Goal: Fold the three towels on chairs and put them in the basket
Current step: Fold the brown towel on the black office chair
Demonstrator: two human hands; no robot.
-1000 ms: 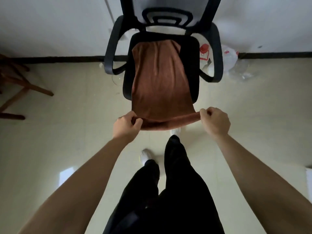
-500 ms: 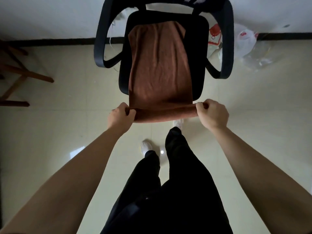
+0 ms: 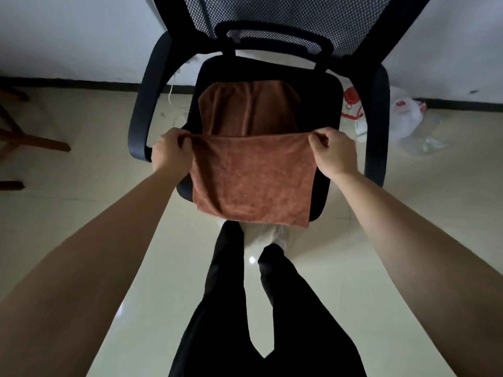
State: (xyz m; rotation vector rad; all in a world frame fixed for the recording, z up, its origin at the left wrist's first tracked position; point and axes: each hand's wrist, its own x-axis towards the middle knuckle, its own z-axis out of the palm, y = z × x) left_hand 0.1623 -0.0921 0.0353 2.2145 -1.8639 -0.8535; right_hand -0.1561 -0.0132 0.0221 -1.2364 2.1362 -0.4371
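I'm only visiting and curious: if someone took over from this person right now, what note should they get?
Left hand pinches the left corner of the brown towel. Right hand pinches its right corner.
Towel: on the seat of the black chair, one end held up over the rest.
Done: first fold begun.
Left: finish folding, put it in the basket; basket and other two towels not in view.

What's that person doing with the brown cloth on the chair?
A person is folding a brown towel on the seat of a black office chair. The left hand and the right hand each pinch one corner of its near edge, holding it up over the seat. The far part lies flat on the seat. The fold is not yet laid down, and no basket is in view.
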